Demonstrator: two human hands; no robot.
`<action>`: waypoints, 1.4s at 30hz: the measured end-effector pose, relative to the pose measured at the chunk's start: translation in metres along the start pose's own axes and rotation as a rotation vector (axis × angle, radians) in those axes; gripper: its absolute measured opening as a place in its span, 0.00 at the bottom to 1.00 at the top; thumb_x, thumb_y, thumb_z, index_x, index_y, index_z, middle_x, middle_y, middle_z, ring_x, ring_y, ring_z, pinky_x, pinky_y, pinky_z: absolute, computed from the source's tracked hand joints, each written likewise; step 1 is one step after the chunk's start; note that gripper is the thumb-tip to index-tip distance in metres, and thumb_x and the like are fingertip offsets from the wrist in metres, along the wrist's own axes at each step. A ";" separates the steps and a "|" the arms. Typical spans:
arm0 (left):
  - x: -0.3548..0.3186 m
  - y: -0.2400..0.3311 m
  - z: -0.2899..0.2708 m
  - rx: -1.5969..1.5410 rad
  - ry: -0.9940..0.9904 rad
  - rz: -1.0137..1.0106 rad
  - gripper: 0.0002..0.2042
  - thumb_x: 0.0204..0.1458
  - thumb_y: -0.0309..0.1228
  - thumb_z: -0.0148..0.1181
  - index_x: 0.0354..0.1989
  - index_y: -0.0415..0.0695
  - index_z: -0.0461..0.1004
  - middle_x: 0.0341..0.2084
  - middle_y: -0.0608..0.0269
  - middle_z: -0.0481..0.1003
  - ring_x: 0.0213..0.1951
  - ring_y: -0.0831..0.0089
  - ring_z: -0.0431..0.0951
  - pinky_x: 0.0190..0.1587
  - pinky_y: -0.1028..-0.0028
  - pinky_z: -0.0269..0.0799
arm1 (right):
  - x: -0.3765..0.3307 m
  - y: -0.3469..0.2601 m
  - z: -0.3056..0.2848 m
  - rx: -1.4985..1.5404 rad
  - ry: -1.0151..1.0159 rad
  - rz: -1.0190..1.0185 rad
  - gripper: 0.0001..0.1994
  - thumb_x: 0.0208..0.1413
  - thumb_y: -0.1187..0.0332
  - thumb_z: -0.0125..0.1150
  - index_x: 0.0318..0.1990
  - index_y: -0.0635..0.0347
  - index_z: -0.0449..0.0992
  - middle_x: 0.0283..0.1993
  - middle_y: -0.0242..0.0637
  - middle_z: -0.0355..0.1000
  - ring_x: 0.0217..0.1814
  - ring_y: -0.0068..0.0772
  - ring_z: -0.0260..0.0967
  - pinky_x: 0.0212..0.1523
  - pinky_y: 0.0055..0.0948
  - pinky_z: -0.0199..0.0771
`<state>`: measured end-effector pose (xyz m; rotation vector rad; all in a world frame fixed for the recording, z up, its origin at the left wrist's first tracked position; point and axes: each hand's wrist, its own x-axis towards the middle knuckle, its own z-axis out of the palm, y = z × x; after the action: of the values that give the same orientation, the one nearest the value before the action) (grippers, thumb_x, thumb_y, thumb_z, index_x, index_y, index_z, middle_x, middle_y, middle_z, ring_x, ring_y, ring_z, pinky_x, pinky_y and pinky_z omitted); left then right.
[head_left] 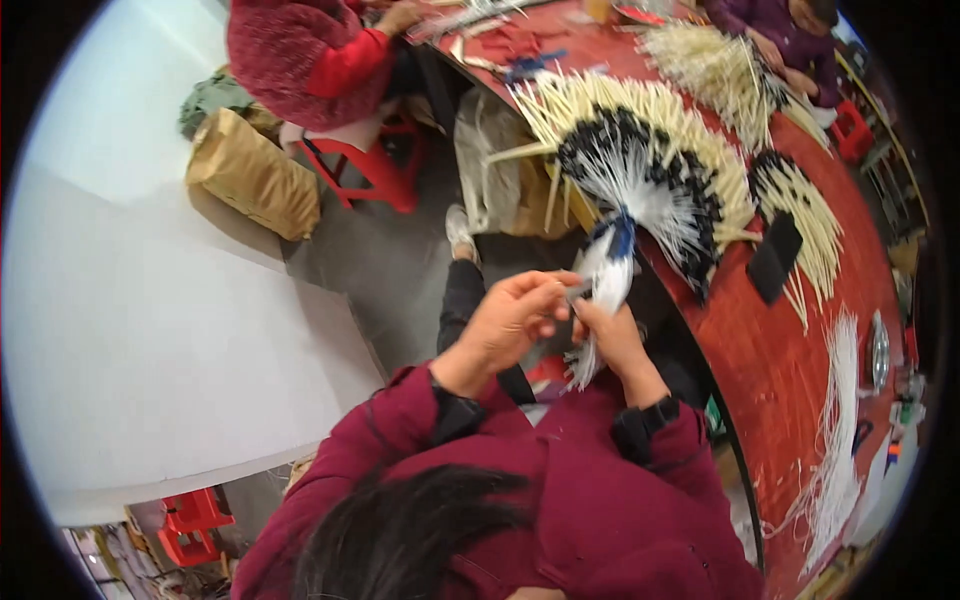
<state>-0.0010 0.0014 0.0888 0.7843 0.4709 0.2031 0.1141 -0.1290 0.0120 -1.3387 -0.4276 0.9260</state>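
Observation:
A large fan of cream-coloured sticks with black sections and thin white strings spreads over the table edge. Its strings gather at a dark blue tie, then hang down as a white tail. My right hand is closed round the lower part of this string bundle, whose loose ends show below the fingers. Beside it, my left hand pinches thumb to forefinger against the bundle's left side. A small greyish piece shows at those fingertips, too blurred to name.
The red table curves along my right. On it lie a black phone, a smaller bunch of sticks and long white strings. Two people sit at the far side. A red stool and brown sack stand left.

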 end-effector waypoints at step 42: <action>-0.007 -0.021 -0.063 0.131 0.058 -0.161 0.05 0.55 0.30 0.58 0.34 0.43 0.72 0.30 0.63 0.78 0.29 0.74 0.80 0.29 0.80 0.74 | -0.004 -0.014 -0.003 -0.053 -0.055 0.084 0.13 0.55 0.67 0.57 0.19 0.60 0.70 0.17 0.29 0.66 0.17 0.20 0.62 0.21 0.21 0.62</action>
<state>-0.0369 0.0241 0.0377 0.8654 0.6037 0.0455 0.1188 -0.1331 0.0255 -1.3903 -0.4433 1.0288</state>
